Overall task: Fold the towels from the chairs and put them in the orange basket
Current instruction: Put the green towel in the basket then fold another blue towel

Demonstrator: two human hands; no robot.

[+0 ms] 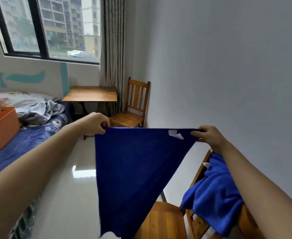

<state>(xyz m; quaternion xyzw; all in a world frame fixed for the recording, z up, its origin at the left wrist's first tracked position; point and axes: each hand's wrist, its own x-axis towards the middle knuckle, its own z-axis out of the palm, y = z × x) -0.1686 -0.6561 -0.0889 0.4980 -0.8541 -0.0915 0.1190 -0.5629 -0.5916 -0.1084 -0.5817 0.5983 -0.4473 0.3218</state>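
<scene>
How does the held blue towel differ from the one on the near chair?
The held towel hangs spread out, pinched by the left hand and right hand; the chair towel lies bunched over the backrest. The held towel looks darker, the chair towel brighter. Both carry white tags.

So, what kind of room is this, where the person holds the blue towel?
Most likely a small bedroom: a bed with a blue flowered sheet and a pillow stands below the window, with a small wooden table and a wooden chair beside it.
</scene>
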